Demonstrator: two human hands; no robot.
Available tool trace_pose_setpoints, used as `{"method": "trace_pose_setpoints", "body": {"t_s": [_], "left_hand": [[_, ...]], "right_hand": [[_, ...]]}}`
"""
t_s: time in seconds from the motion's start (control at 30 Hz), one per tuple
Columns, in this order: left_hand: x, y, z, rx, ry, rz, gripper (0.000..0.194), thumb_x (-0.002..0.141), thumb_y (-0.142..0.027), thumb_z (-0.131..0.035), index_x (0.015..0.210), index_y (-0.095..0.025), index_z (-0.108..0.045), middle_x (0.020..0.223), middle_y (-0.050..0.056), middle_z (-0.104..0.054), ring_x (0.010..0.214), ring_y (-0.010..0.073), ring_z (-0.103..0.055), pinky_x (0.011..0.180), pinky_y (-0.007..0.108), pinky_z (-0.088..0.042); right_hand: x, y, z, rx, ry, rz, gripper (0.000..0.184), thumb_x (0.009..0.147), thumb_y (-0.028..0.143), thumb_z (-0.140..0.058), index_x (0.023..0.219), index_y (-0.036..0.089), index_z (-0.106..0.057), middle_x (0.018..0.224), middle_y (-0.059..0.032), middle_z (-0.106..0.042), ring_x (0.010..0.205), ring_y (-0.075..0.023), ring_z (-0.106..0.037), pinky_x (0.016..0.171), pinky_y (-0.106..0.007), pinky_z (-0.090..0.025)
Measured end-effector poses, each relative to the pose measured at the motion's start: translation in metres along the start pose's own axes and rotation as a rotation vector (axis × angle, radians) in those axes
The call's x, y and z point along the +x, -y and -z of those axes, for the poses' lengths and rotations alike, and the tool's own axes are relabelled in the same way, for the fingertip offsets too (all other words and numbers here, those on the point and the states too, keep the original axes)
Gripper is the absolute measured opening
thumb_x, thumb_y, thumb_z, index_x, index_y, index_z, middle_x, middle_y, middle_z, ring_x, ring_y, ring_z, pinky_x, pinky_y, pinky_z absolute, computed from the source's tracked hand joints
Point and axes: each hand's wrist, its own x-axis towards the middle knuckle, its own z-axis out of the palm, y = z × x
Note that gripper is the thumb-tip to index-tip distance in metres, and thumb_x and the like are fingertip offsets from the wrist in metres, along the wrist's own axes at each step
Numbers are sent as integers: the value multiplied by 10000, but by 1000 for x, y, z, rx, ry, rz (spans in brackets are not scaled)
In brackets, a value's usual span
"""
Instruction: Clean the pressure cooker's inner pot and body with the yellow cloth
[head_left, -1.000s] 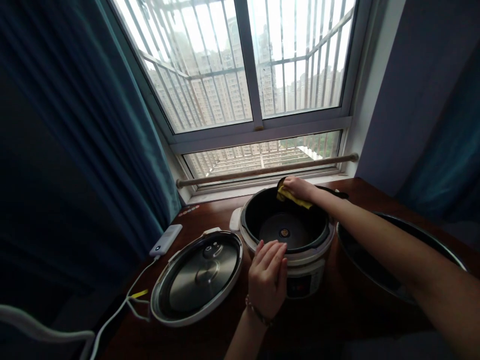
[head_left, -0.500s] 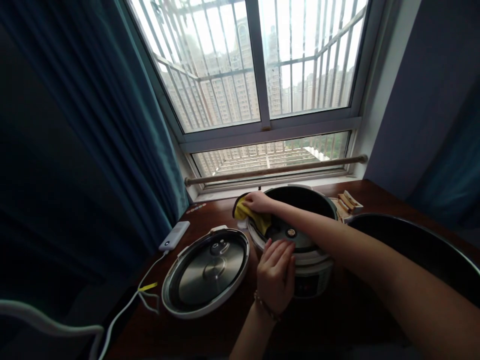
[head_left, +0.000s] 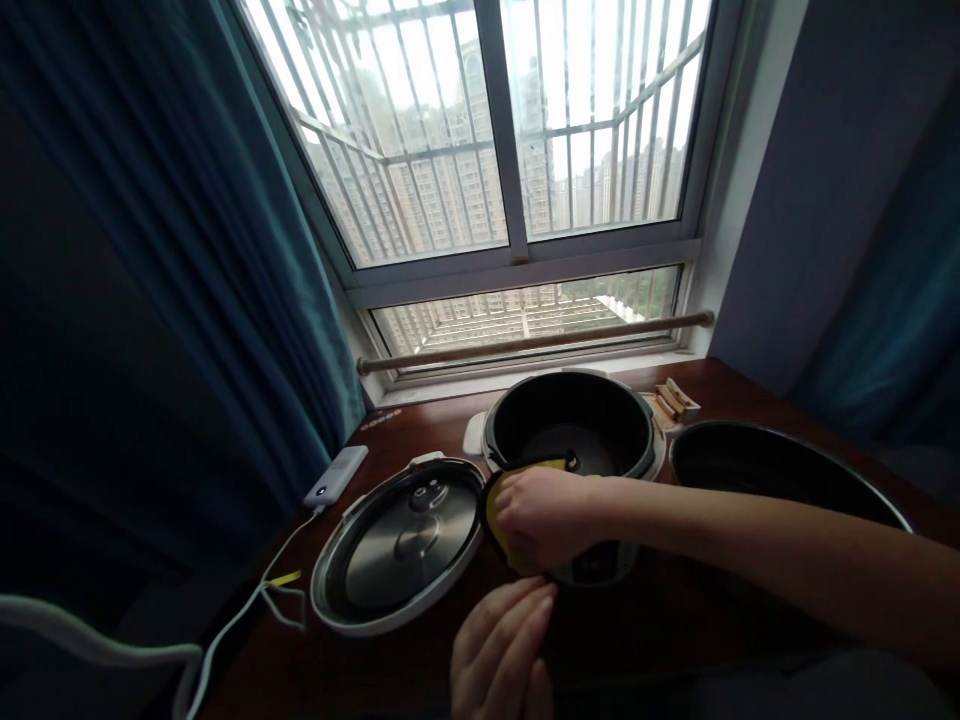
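Note:
The round electric cooker body [head_left: 627,565] stands on the table, with its dark inside [head_left: 566,425] facing up. At its front rim, my right hand [head_left: 551,515] is closed on a yellow cloth [head_left: 504,545] with a dark edge. My forearm crosses in front of the cooker and covers part of its front panel. Below and in front of it, my left hand [head_left: 499,650] is held with fingers stretched out and close together, and no object shows in it. Left of the cooker, the round lid [head_left: 401,540] lies with its metal inner side up.
A wide dark inner pot [head_left: 780,465] stands on the right. Behind it lies a small tan object [head_left: 675,402]. On the left, a white power bank [head_left: 337,475] joins a white cable [head_left: 247,615]. The window rail [head_left: 536,343] runs behind the table [head_left: 427,425].
My right hand has brought the cloth from the cooker's left rim down to its front. My left hand has dropped lower, away from the cooker. The view has shifted slightly.

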Motion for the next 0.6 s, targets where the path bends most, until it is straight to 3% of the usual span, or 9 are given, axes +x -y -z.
{"method": "trace_pose_setpoints", "body": {"t_s": [0.13, 0.33, 0.47, 0.53, 0.6], "left_hand": [[5, 17, 1, -3, -18, 109, 427, 818, -92, -375, 1217, -164, -509, 1051, 105, -648, 1040, 235, -590, 823, 392, -518], [28, 27, -24, 19, 146, 151, 461, 832, -113, -417, 1291, -158, -417, 1256, 125, -536, 1243, 257, -421, 994, 469, -391], [31, 22, -48, 108, 265, 149, 485, 846, -168, -452, 1324, -167, -374, 1318, 120, -489, 1296, 257, -346, 1055, 502, -292], [29, 21, -56, 173, 311, 134, 494, 843, -192, -475, 1327, -166, -375, 1341, 116, -467, 1315, 263, -310, 1061, 499, -277], [27, 22, -59, 216, 335, 124, 506, 841, -199, -487, 1332, -170, -372, 1362, 111, -445, 1327, 267, -284, 1064, 497, -267]], "right_hand": [[-58, 8, 5, 169, -121, -64, 126, 704, 167, -497, 586, 181, -541, 679, -19, -617, 693, -134, -535, 708, -235, -415], [-141, -14, 2, 538, -279, -312, 308, 823, 247, -357, 530, 184, -430, 624, -15, -539, 663, -124, -499, 679, -244, -402], [-179, -41, -10, 768, -474, -634, 310, 780, 358, -416, 536, 178, -480, 583, -18, -532, 569, -132, -498, 560, -249, -394], [-192, -52, -13, 863, -634, -829, 300, 764, 381, -421, 585, 168, -537, 597, -41, -576, 545, -149, -532, 517, -258, -407], [-206, -62, -10, 788, -832, -962, 330, 781, 375, -379, 632, 158, -579, 668, -86, -638, 571, -177, -589, 523, -277, -443]]}}
